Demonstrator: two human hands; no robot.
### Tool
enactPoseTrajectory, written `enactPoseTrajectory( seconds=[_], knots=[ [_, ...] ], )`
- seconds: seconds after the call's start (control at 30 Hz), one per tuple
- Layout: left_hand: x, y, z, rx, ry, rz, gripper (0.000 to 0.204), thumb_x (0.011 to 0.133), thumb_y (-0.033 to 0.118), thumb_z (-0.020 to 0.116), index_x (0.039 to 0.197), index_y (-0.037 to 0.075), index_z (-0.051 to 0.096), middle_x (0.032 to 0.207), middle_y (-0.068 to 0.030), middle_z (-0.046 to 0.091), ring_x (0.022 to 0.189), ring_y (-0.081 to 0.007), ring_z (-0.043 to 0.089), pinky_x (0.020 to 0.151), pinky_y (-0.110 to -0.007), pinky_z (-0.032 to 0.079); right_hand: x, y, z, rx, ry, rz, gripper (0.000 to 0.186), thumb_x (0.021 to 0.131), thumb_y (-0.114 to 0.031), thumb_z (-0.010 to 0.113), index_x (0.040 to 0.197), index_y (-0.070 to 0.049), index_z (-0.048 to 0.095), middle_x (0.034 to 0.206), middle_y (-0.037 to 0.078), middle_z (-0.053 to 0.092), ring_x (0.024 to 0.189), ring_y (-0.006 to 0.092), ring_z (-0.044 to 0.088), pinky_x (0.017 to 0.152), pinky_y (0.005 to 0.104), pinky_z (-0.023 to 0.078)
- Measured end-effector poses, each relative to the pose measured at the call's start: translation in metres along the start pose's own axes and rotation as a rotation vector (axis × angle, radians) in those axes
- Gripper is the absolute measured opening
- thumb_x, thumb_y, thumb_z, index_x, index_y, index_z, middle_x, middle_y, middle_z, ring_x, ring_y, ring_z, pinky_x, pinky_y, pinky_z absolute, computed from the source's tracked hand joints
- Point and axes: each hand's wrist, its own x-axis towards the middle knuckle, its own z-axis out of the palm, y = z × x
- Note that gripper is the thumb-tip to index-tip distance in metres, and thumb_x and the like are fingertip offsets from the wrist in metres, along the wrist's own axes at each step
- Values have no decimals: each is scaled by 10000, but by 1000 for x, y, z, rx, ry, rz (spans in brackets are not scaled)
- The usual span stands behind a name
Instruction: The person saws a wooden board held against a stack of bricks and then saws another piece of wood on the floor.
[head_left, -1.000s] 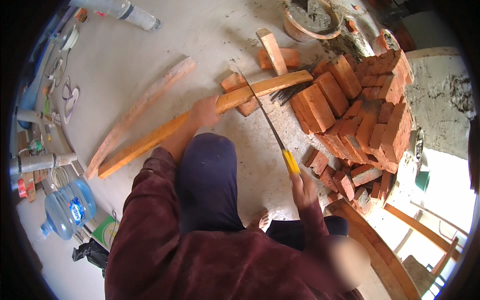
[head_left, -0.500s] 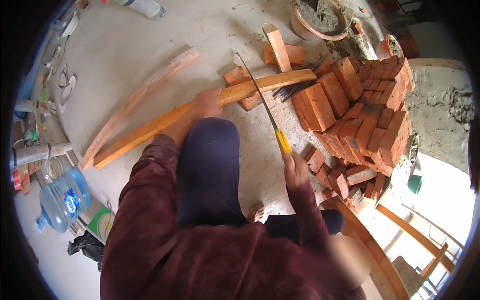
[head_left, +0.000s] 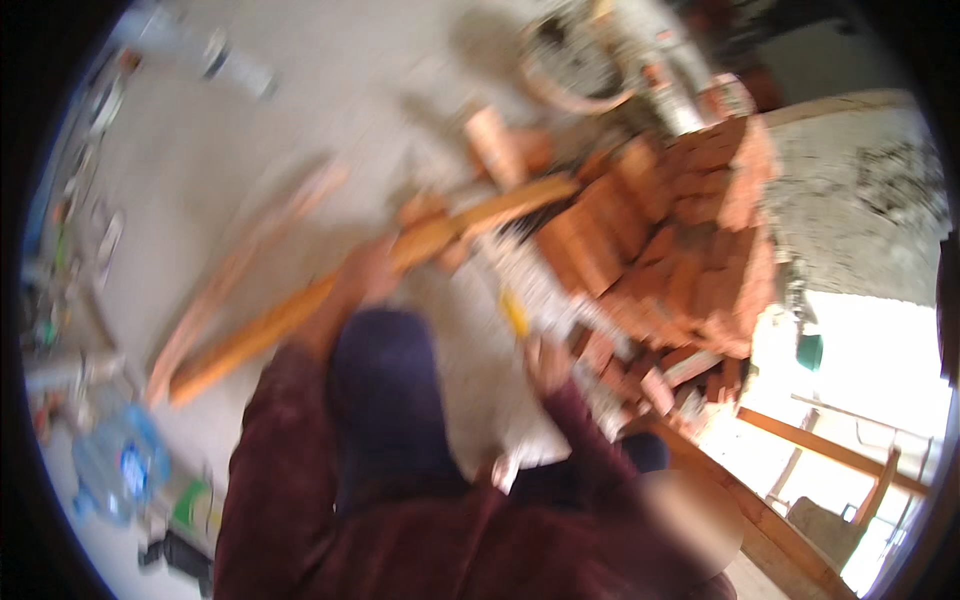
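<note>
My left hand (head_left: pixel 366 272) is closed over a long wooden beam (head_left: pixel 265 330), holding it down beside my bent knee. The beam runs from the lower left to the upper right, its far part lying over a brick (head_left: pixel 424 210). In my right hand (head_left: pixel 546 362) is the yellow handle of a hand saw (head_left: pixel 514 312), fingers wrapped round it. Motion smears the saw's blade, which reaches up toward the beam; whether it touches the wood I cannot tell. A second, paler plank (head_left: pixel 235 265) lies on the floor to the left.
A large brick stack (head_left: pixel 690 240) rises at the right, with loose bricks (head_left: pixel 600 350) below it. Beyond the beam are a short wood block (head_left: pixel 494 148) and a tub of mortar (head_left: pixel 535 85). A blue water jug (head_left: pixel 122 465) lies at the left.
The whole view has shifted and blurred, with things sitting further left. My left hand stays on the beam, my right hand on the saw, whose blade no longer shows sharply.
</note>
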Motion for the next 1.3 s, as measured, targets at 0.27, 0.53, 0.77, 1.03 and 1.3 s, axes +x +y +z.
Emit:
enactPoseTrajectory(
  seconds=[0.27, 0.53, 0.77, 1.03, 1.3],
  knots=[
    [1, 13, -7, 145, -93, 11, 481, 673, 158, 690, 1104, 16, 530, 985, -216, 646, 947, -390, 622, 830, -476, 492, -12, 14, -66, 917, -355, 648, 299, 959, -258, 510, 1044, 19, 584, 798, 219, 610, 793, 318, 624, 678, 388, 456],
    [-18, -22, 11, 154, 208, -59, 519, 719, 146, 691, 1200, 15, 548, 1010, -210, 657, 980, -379, 624, 845, -473, 492, 0, -15, -26, 823, -116, 435, 331, 944, -242, 573, 1156, 12, 599, 890, 217, 647, 807, 320, 643, 730, 395, 506],
    [-8, -15, -6, 158, -50, -16, 444, 700, 168, 712, 1091, 35, 549, 971, -210, 661, 956, -383, 628, 825, -472, 500, -19, -2, -99, 989, -445, 704, 243, 954, -143, 524, 1071, 57, 598, 817, 215, 624, 695, 327, 640, 656, 392, 497],
    [12, -5, 7, 145, -71, 81, 440, 710, 182, 704, 1088, 29, 539, 972, -204, 665, 945, -383, 635, 824, -466, 501, 52, 4, -4, 397, 180, 13, 202, 964, -137, 507, 1041, 42, 564, 871, 182, 621, 762, 297, 596, 654, 371, 460],
    [-1, -13, 6, 146, -83, 8, 427, 714, 160, 675, 1102, 31, 553, 1016, -207, 653, 977, -381, 622, 843, -468, 492, -45, 7, -106, 1024, -376, 676, 319, 985, -231, 466, 1087, 28, 621, 707, 49, 568, 674, 110, 521, 622, 295, 434]
  ],
)
